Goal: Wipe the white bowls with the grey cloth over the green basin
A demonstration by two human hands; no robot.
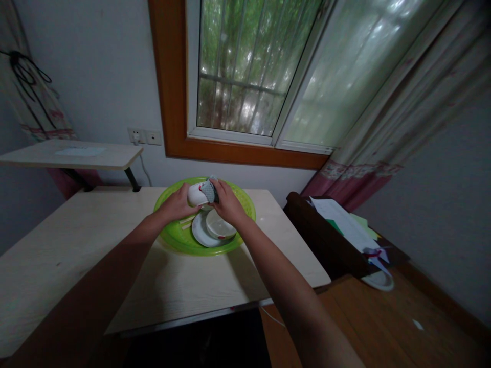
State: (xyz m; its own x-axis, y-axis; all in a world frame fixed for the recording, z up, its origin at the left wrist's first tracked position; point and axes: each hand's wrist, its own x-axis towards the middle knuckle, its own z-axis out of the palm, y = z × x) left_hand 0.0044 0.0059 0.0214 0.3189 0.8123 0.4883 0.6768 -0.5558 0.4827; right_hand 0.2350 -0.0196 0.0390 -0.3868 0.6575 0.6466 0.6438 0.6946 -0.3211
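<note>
Above green plastic, 2 hands' [201,199] curled grip around a glossy white cup [197,195].

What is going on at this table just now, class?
A person holds a white cup in the left hand, while the right hand presses a grey cloth against it. Both hands are above a green tray. In the tray, a bowl rests on a white plate, with chopsticks beside them.
</note>
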